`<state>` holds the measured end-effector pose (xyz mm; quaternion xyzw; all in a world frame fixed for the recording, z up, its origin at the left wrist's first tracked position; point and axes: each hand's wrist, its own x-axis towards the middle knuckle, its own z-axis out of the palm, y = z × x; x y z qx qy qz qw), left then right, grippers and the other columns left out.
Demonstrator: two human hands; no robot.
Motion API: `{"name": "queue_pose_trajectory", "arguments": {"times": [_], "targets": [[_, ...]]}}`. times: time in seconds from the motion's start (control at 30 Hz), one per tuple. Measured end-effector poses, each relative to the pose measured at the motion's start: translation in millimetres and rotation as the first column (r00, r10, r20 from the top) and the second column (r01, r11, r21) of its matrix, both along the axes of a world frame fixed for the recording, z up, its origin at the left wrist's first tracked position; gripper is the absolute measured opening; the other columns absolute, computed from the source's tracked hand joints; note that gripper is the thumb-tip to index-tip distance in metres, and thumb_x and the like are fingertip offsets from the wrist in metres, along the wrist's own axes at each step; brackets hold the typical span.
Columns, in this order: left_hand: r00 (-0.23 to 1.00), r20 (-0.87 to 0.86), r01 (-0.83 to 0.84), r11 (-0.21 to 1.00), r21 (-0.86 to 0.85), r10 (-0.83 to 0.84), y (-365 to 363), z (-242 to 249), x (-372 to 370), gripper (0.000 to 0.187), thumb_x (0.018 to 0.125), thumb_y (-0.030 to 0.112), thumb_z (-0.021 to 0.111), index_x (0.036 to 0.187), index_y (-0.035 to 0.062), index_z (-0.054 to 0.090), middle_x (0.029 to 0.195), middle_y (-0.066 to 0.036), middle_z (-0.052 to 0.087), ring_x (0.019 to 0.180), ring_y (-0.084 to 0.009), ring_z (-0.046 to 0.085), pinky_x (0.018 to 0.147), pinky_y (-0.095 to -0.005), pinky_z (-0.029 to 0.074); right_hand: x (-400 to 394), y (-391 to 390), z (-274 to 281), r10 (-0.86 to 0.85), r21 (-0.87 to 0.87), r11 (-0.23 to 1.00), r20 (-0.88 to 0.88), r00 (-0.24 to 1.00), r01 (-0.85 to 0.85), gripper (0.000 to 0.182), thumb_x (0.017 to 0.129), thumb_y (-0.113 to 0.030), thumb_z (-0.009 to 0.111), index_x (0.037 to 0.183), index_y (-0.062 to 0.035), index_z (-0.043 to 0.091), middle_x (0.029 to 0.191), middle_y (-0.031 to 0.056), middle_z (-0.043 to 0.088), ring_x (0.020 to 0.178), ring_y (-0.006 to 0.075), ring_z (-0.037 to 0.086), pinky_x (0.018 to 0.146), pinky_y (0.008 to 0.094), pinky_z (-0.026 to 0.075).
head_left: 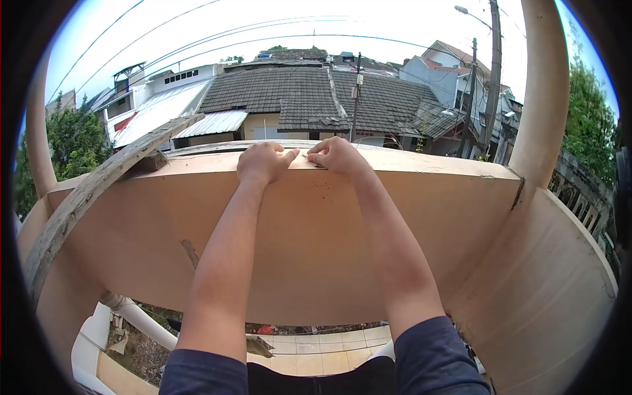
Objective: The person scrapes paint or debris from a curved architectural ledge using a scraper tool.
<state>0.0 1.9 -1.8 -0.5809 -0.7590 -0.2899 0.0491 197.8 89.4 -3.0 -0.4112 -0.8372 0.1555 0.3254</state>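
Observation:
Both my arms stretch forward to the top of a peach-painted parapet wall [421, 162]. My left hand [264, 162] rests on the ledge with its fingers curled and its thumb pointing right; what lies inside the curl is hidden. A short gap to the right, my right hand [338, 157] is closed, thumb and fingers drawn together low over the ledge. Something small and brownish shows at those fingertips, too small to name. Small dark specks [322, 189] mark the wall face just below.
A weathered wooden plank [99, 187] leans across the wall at left. Round columns [541, 92] rise at both ends. Below the wall are a tiled floor [316, 355] and a white pipe [148, 324]. Tiled roofs [263, 92], poles and wires lie beyond.

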Motion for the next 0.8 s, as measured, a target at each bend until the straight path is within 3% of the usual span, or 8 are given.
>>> {"name": "queue_pose_trajectory", "arguments": {"times": [0.1, 0.2, 0.3, 0.43, 0.5, 0.63, 0.73, 0.8], "targets": [[1.0, -0.025, -0.012, 0.999, 0.045, 0.013, 1, -2, 0, 0.066, 0.096, 0.072, 0.064, 0.133, 0.0194, 0.079, 0.133, -0.005, 0.077, 0.127, -0.0222, 0.071, 0.105, -0.0416, 0.058, -1, 10, -3, 0.011, 0.049, 0.999, 0.041, 0.999, -0.013, 0.031, 0.094, -0.034, 0.082, 0.121, -0.0185, 0.085, 0.115, 0.0131, 0.083, 0.104, 0.0269, 0.078, 0.095, 0.0399, 0.059], [1.0, 0.014, -0.026, 0.997, 0.069, 0.025, 7, -6, -2, 0.061, 0.094, 0.072, 0.064, 0.125, 0.0218, 0.082, 0.125, -0.004, 0.08, 0.121, -0.0242, 0.073, 0.101, -0.0435, 0.059, 2, 6, -2, 0.096, -0.054, 0.994, 0.033, 0.995, -0.094, 0.034, 0.099, -0.044, 0.077, 0.125, -0.0236, 0.084, 0.118, 0.0104, 0.082, 0.116, 0.0261, 0.074, 0.113, 0.0459, 0.051], [1.0, 0.025, -0.015, 0.999, 0.046, 0.014, 1, -1, 0, 0.06, 0.094, 0.071, 0.065, 0.123, 0.0219, 0.082, 0.122, -0.004, 0.08, 0.119, -0.0245, 0.074, 0.1, -0.0441, 0.059, -2, -4, 4, -0.007, -0.043, 0.999, 0.224, 0.975, 0.017, 0.046, 0.105, -0.062, 0.062, 0.137, -0.0324, 0.077, 0.132, 0.0001, 0.079, 0.134, 0.022, 0.065, 0.133, 0.061, 0.013], [1.0, 0.022, -0.005, 0.998, 0.058, 0.004, 3, -3, 0, 0.058, 0.095, 0.07, 0.065, 0.123, 0.0218, 0.082, 0.124, -0.004, 0.08, 0.119, -0.0244, 0.074, 0.1, -0.0433, 0.059, -6, 12, 0, -0.094, 0.005, 0.995, 0.269, 0.958, 0.096, 0.046, 0.106, -0.059, 0.062, 0.141, -0.0319, 0.075, 0.135, -0.0011, 0.078, 0.134, 0.0229, 0.065, 0.133, 0.0582, 0.016], [1.0, 0.004, 0.003, 0.998, 0.069, -0.003, 2, -3, -2, 0.058, 0.095, 0.069, 0.065, 0.124, 0.0218, 0.082, 0.124, -0.004, 0.08, 0.119, -0.0243, 0.074, 0.1, -0.043, 0.059, 1, 24, 1, 0.242, -0.252, 0.944, 0.094, 0.966, -0.212, 0.046, 0.108, -0.058, 0.059, 0.141, -0.0314, 0.075, 0.137, -0.0006, 0.077, 0.137, 0.0244, 0.064, 0.134, 0.0577, 0.013], [1.0, 0.004, -0.013, 0.997, 0.076, 0.013, 1, -4, -1, 0.058, 0.096, 0.069, 0.065, 0.125, 0.0218, 0.082, 0.126, -0.004, 0.08, 0.12, -0.0242, 0.073, 0.101, -0.043, 0.058, 5, 6, 10, 0.255, -0.344, 0.914, 0.072, 0.964, -0.216, 0.05, 0.108, -0.06, 0.058, 0.143, -0.0279, 0.074, 0.144, 0.004, 0.073, 0.144, 0.0273, 0.059, 0.135, 0.0577, 0.01], [1.0, 0.001, -0.01, 0.998, 0.065, 0.01, 1, -2, 1, 0.06, 0.095, 0.07, 0.065, 0.126, 0.0214, 0.081, 0.127, -0.004, 0.079, 0.121, -0.0244, 0.073, 0.101, -0.0433, 0.058, -12, -14, 10, -0.115, -0.133, 0.979, 0.261, 0.958, 0.154, 0.056, 0.107, -0.063, 0.057, 0.144, -0.0237, 0.073, 0.149, 0.0107, 0.069, 0.148, 0.0296, 0.055, 0.135, 0.0573, 0.011], [1.0, 0.009, -0.009, 0.999, 0.039, 0.009, -1, -2, 1, 0.061, 0.095, 0.07, 0.065, 0.127, 0.021, 0.081, 0.128, -0.005, 0.079, 0.122, -0.0246, 0.073, 0.102, -0.0435, 0.058, -23, -6, 3, -0.519, 0.029, 0.845, 0.291, 0.804, 0.535, 0.06, 0.106, -0.065, 0.057, 0.144, -0.0223, 0.072, 0.152, 0.01, 0.067, 0.151, 0.0314, 0.051, 0.135, 0.0587, 0.008]]}}
